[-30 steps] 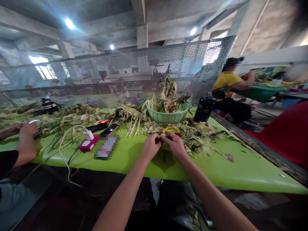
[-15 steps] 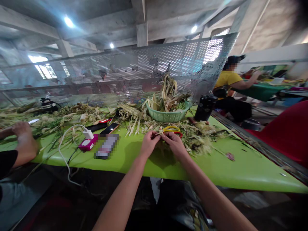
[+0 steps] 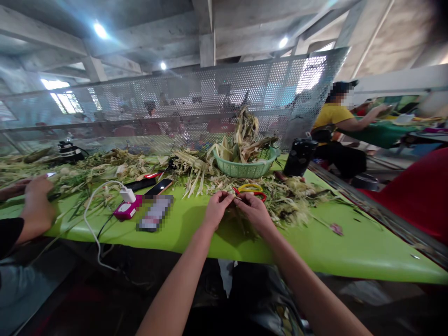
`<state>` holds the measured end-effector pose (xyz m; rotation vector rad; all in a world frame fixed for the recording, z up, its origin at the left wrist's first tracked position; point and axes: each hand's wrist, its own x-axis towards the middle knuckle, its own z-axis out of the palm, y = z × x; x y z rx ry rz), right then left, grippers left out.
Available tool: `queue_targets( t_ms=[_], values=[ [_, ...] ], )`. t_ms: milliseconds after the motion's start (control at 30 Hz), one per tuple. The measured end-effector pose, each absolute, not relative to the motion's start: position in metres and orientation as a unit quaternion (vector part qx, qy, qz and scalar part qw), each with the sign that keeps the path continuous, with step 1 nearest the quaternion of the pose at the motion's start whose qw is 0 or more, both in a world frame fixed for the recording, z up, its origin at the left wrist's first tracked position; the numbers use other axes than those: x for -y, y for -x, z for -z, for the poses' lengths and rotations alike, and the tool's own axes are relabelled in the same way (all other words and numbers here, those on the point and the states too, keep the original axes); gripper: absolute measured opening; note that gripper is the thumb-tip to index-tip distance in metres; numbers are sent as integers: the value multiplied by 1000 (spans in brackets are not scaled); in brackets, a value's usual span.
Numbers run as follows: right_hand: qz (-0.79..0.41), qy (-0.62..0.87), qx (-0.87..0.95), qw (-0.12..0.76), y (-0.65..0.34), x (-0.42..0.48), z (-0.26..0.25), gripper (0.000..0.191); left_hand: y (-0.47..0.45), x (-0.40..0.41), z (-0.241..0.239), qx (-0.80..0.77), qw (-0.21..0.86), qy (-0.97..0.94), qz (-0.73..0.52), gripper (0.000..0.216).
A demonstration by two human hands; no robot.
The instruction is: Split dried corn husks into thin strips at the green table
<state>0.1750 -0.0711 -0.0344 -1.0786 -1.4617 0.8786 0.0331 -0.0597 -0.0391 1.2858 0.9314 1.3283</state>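
- Change: less of the small pale plant piece point(image 3: 234, 196) shows above your fingertips than half a second ago; handling appears to continue in place.
- Hands: your left hand point(image 3: 216, 210) and right hand point(image 3: 257, 212) pinch this piece between them, near the table's middle.
- Surface: lime-green covered table point(image 3: 301, 249); a yellow loop point(image 3: 252, 185) lies just beyond your right hand, with a pale-green perforated plastic basket point(image 3: 241, 169) farther off.
- Room: grey perforated screen point(image 3: 196, 98) far; yellow-shirted person point(image 3: 331, 115) far right.
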Motion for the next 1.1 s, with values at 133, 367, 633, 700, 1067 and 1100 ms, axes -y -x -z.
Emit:
queue_targets(
  t_ms=[133, 367, 633, 700, 1067, 1100],
  values=[
    [-373, 449, 601, 545, -175, 72, 34, 30, -34, 61, 37, -374, 543, -507, -554, 28],
    [-398, 442, 596, 539, -176, 72, 37, 29, -33, 67, 28, -366, 602, -450, -549, 35],
    [-468, 420, 553, 547, -174, 74, 33, 33, -32, 63, 33, -352, 603, -449, -557, 39],
    [-483, 417, 549, 541, -173, 75, 32, 36, -31, 62, 34, -337, 621, -442, -552, 39],
    [-452, 438, 551, 548, -175, 73, 34, 34, -32, 63, 35, -330, 617, -438, -564, 39],
    [-455, 438, 553, 544, -175, 73, 34, 34, -31, 62, 35, -331, 618, -439, -563, 39]
  ],
)
